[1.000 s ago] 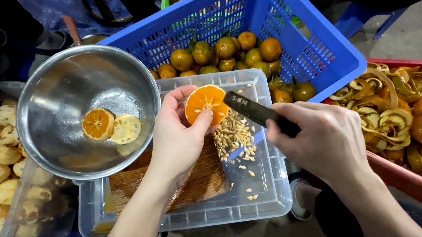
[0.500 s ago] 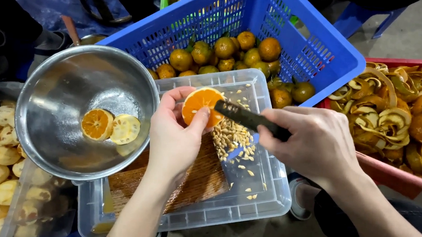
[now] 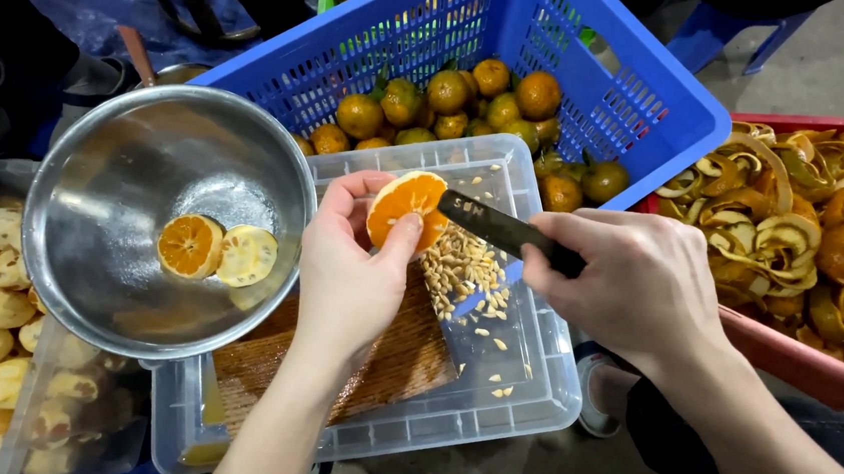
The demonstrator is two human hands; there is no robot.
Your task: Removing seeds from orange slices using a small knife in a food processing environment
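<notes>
Two hands busy: our left hand (image 3: 354, 272) pinches the orange half (image 3: 406, 209) over the clear tub (image 3: 513, 415), right hand (image 3: 634, 284) clenched on the knife (image 3: 503, 228). That blade sits just beside our thumb; a slip could cut us.

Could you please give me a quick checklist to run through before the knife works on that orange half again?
1. Left hand grips the orange half, cut face up: ok.
2. Right hand is closed on the knife handle: ok.
3. Left thumb is clear of the blade tip: cannot tell.
4. Seed pile lies inside the clear plastic tray: ok.
5. Steel bowl has room beside its two halves: ok.
</notes>
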